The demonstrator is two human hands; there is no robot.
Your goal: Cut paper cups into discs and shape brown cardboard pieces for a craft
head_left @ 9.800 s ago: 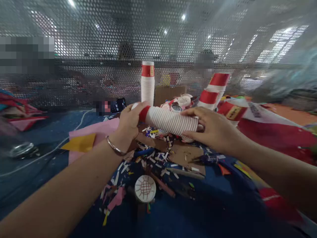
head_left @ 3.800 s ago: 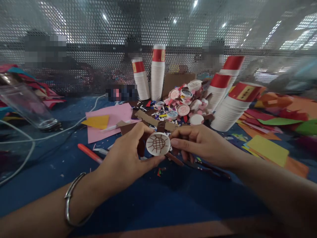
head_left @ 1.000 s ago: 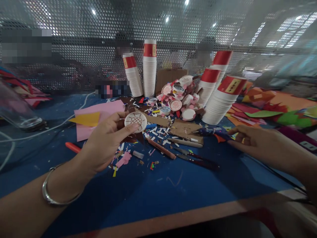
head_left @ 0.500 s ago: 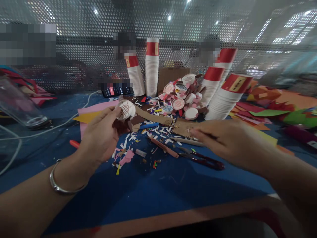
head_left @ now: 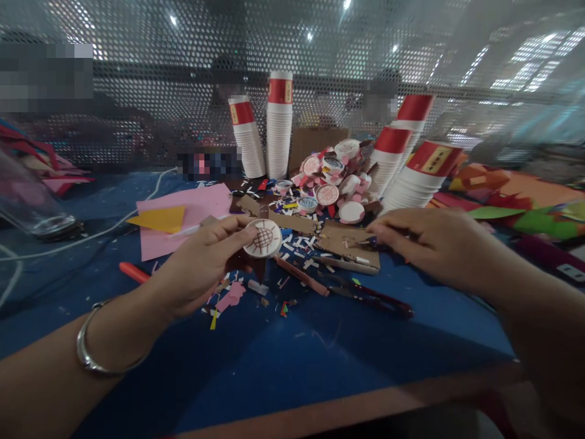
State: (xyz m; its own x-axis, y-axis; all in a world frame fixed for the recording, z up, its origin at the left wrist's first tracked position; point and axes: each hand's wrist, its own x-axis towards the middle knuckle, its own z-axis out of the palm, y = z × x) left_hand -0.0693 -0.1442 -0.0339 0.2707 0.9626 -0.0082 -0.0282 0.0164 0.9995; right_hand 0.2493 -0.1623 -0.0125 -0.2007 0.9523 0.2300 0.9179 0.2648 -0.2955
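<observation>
My left hand (head_left: 208, 259), wearing a silver bangle, pinches a cut paper cup base (head_left: 264, 238). Its white round face carries a brown drawn grid with short rays, and dark brown flaps hang underneath. Over the right end of a torn, stained piece of cardboard (head_left: 342, 239), my right hand (head_left: 418, 238) has its thumb and fingers pressed together. A small dark tip shows at those fingers; what it belongs to is hidden. Scissors with dark handles (head_left: 388, 300) lie on the blue table below the right hand.
A heap of similar decorated cup bases (head_left: 327, 194) stands behind the cardboard, between tall stacks of red-and-white paper cups (head_left: 280, 134). Paper scraps (head_left: 233, 296) litter the middle. Pink paper (head_left: 158, 241) and a clear jar (head_left: 41, 207) are left; coloured paper (head_left: 516, 189) lies right.
My left hand has brought the cup base right and toward me, its drawn face turned up more. My right hand has shifted slightly right, and the small dark tip now shows at its fingers.
</observation>
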